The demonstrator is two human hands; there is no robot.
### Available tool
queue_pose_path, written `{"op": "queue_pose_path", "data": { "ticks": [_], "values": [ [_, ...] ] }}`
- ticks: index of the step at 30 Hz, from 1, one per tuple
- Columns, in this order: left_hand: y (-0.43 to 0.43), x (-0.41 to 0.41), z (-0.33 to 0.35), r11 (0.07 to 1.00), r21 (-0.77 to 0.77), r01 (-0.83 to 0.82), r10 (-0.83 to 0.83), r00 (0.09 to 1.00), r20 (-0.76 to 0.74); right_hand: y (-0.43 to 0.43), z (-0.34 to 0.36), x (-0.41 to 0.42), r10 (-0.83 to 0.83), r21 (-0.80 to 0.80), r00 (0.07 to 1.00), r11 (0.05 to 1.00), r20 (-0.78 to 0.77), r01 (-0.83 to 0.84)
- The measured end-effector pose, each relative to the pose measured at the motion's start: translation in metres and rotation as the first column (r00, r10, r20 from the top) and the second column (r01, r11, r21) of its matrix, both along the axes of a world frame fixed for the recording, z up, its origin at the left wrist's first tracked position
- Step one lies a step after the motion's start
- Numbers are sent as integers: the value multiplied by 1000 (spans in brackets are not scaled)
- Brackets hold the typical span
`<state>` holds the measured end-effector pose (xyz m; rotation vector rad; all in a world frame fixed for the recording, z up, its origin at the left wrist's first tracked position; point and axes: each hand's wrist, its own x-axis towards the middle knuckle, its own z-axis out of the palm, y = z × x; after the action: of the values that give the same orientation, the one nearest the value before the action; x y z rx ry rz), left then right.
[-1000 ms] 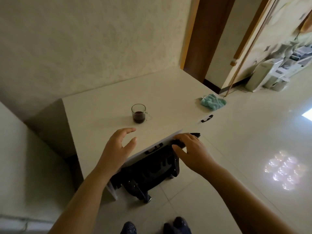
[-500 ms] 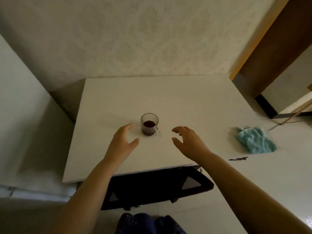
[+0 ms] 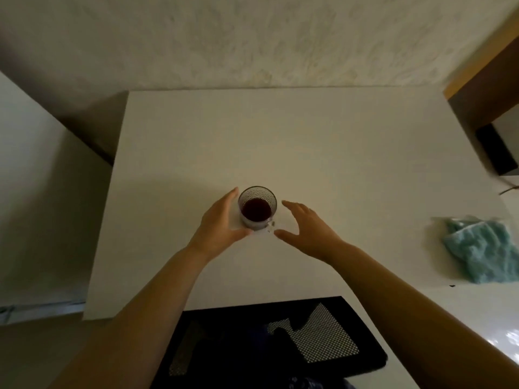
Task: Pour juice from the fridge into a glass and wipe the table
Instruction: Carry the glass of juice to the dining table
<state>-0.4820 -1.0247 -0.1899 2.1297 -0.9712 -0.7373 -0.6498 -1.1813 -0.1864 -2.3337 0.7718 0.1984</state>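
White counter (image 3: 309,130) against a textured wall. Glass (image 3: 257,207), upright, part-filled with dark red juice (image 3: 256,209). Left hand (image 3: 217,223), fingers spread, at the glass's left side, contact unclear; right hand (image 3: 307,230), fingers spread, just right, apart. Teal cloth (image 3: 484,251), crumpled, far right. Black mesh chair (image 3: 280,341) below the near edge.

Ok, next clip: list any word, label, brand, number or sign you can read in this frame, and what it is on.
None: no readable text anywhere in this view.
The glass with dark juice: ribbed and unmarked.
The white table: blank.
The teal cloth: no tag visible.
The small dark marks beside the cloth: too small and blurred to tell whether they are print.
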Motion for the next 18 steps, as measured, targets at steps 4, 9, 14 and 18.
{"op": "queue_pose_path", "data": {
  "ticks": [4, 9, 14, 18],
  "values": [
    [-5, 14, -8, 996, -23, 84, -85, 996, -23, 9, -13, 7, 22, 84, 1000, 996, 19, -24],
    [-13, 23, -13, 986, -42, 161, -162, 986, -29, 16, -12, 14, 32, 178, 997, 983, 65, -44],
    [-16, 21, -13, 982, -87, 165, -174, 979, -106, 21, -14, 16, 9, 209, 998, 978, 59, -21],
    [-14, 14, -3, 987, -138, 86, -107, 983, -151, 20, -15, 17, 4, 207, 999, 978, 48, -14]
  ]
}}
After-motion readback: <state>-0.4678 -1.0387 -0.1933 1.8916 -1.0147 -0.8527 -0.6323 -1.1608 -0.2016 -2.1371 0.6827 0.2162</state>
